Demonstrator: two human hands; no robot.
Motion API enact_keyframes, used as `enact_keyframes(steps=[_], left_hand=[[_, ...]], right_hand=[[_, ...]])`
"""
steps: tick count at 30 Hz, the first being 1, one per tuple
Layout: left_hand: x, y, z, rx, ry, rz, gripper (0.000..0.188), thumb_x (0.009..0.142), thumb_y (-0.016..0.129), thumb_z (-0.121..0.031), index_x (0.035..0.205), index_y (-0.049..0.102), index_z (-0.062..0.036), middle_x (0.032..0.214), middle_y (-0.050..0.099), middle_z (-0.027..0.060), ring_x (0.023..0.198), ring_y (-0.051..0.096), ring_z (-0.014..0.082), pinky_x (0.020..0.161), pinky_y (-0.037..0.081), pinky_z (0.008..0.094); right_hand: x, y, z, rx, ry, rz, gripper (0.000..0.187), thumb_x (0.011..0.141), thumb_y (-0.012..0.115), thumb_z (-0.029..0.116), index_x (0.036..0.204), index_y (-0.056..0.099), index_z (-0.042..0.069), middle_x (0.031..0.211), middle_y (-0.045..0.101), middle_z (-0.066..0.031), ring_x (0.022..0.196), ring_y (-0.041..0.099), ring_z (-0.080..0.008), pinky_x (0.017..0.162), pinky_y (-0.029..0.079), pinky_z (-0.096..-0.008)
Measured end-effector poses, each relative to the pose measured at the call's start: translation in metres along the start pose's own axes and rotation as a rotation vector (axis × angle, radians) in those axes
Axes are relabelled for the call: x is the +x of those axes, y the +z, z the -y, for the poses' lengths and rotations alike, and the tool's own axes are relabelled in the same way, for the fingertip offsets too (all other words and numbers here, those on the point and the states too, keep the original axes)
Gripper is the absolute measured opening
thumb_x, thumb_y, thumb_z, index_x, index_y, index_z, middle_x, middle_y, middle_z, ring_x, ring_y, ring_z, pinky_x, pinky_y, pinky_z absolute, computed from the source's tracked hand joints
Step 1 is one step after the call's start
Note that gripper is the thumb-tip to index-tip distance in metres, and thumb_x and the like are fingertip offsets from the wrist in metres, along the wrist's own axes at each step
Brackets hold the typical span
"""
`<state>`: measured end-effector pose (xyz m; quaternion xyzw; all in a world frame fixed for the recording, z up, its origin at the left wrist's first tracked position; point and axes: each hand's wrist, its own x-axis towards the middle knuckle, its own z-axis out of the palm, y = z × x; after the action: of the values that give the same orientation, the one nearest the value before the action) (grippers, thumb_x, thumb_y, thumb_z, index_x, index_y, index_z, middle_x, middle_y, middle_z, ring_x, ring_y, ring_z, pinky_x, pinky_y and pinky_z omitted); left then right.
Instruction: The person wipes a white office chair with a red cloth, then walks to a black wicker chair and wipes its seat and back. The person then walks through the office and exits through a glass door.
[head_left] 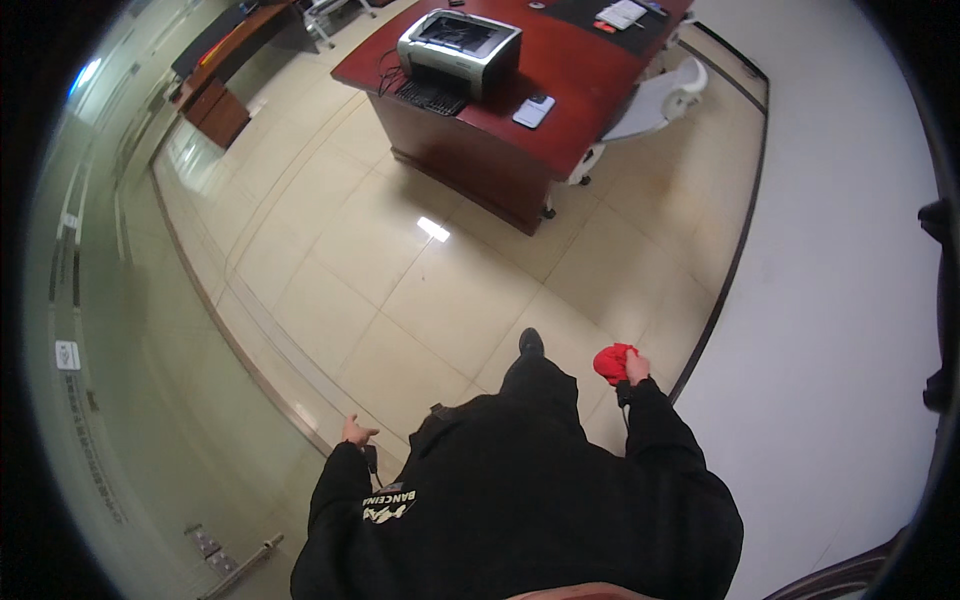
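Note:
At my right side, my right hand (pixel 638 369) is closed on a bunched red cloth (pixel 612 364), which bulges out ahead of the fingers. Down by my left hip hangs my left hand (pixel 359 431), holding nothing, its fingers apart. A small dark device with a cable (pixel 370 458) sits at the left wrist, and a similar dark one (pixel 624 393) shows at the right. My dark shoe (pixel 531 342) points ahead on the floor. Neither hand touches any furniture.
A reddish-brown desk (pixel 560 140) stands ahead, bearing a printer (pixel 460 50), a black keyboard (pixel 432 97) and a phone (pixel 534 111). A white chair (pixel 655 100) is at its right. Glass panels (pixel 150 330) line my left; a white wall (pixel 830 300) runs along my right.

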<state>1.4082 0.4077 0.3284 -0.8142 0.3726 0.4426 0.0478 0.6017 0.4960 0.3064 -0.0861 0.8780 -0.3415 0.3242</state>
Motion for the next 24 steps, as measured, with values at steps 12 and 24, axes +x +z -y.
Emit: enact_keyframes(steps=[12, 24], left_hand=[[-0.042, -0.01, -0.125, -0.559, -0.028, -0.113, 0.037, 0.105, 0.057, -0.036, 0.115, 0.077, -0.0059, 0.103, 0.077, 0.0145, 0.092, 0.071, 0.0209, 0.082, 0.055, 0.036], [0.112, -0.103, -0.067, -0.936, -0.45, 0.2, 0.062, 0.093, 0.07, -0.004, 0.151, 0.049, -0.0039, 0.106, 0.07, 0.0102, 0.076, 0.064, 0.0169, 0.062, 0.052, 0.0326]], right_hand=[[0.115, 0.228, 0.278, -0.236, -0.024, 0.522, 0.043, 0.096, 0.063, 0.027, 0.115, 0.072, -0.01, 0.108, 0.076, -0.0206, 0.095, 0.074, -0.0292, 0.083, 0.059, -0.0426], [0.043, 0.531, 0.512, -0.207, -0.121, 0.695, 0.039, 0.104, 0.062, 0.026, 0.115, 0.071, -0.01, 0.105, 0.075, -0.0139, 0.09, 0.074, -0.0242, 0.08, 0.06, -0.0412]])
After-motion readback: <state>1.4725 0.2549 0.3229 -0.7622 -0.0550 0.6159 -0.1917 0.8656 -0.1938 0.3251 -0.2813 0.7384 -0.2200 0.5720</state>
